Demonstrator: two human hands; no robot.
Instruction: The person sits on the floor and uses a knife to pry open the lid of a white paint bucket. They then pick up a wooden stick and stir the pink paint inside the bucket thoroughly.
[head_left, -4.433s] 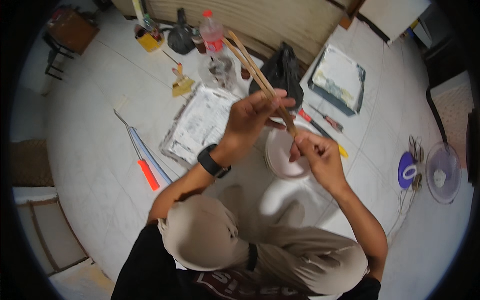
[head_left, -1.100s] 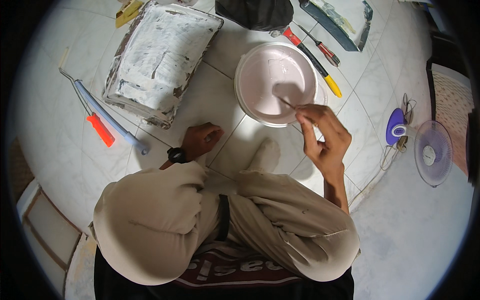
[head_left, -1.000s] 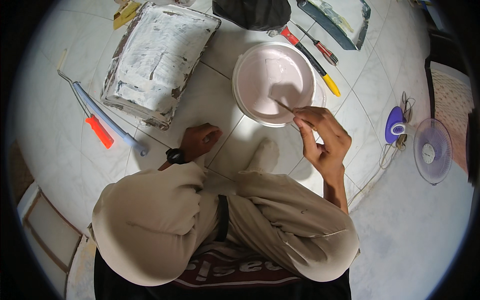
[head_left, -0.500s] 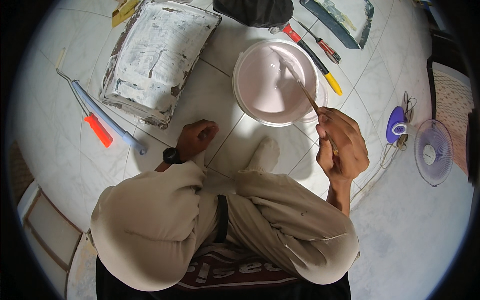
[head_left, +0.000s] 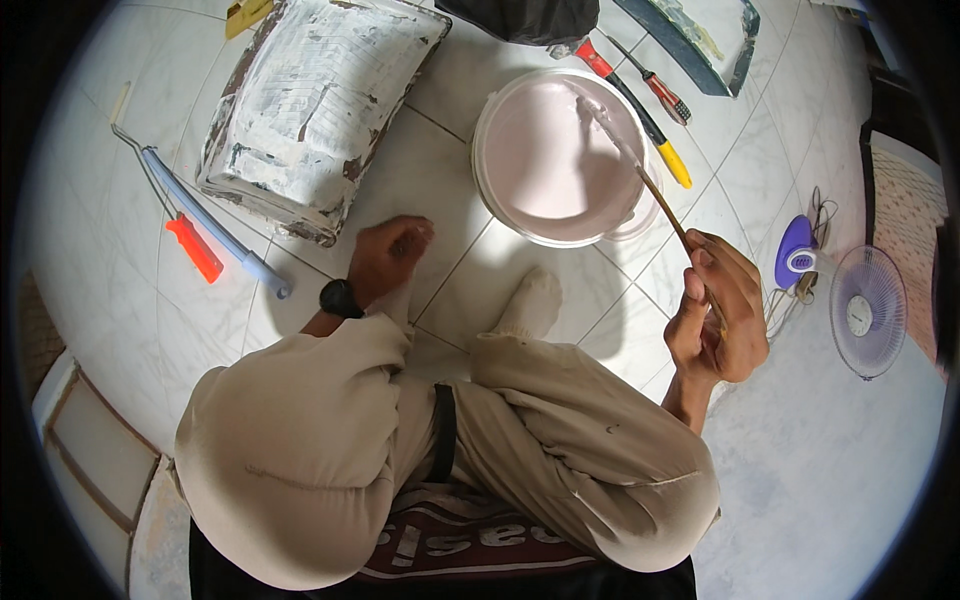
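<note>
My right hand (head_left: pixel 722 305) is closed round the near end of a thin wooden stick (head_left: pixel 665 200). The stick's far part is coated in pale paint and slants over the white bucket (head_left: pixel 483 190). Pale pinkish-white paint (head_left: pixel 545 165) lies inside; whether the stick's tip touches it, I cannot tell. My left hand (head_left: pixel 388 258) is beside my left knee, fingers curled and nothing visible in them, with a black watch (head_left: pixel 340 298) on the wrist. It is nearest to the paint-caked tray (head_left: pixel 310 110), between that tray and the bucket.
Right of the bucket lie a red, black and yellow handled tool (head_left: pixel 640 120) and a screwdriver (head_left: pixel 665 95). A dark-rimmed tray (head_left: pixel 735 75) sits beyond. A roller frame (head_left: pixel 200 225) with an orange handle rests at left. A purple fan (head_left: pixel 865 310) stands at right.
My right hand has moved to the right, drawing the stick's coated end rightward across the bucket. My left hand has shifted slightly forward. The view has shifted slightly.
</note>
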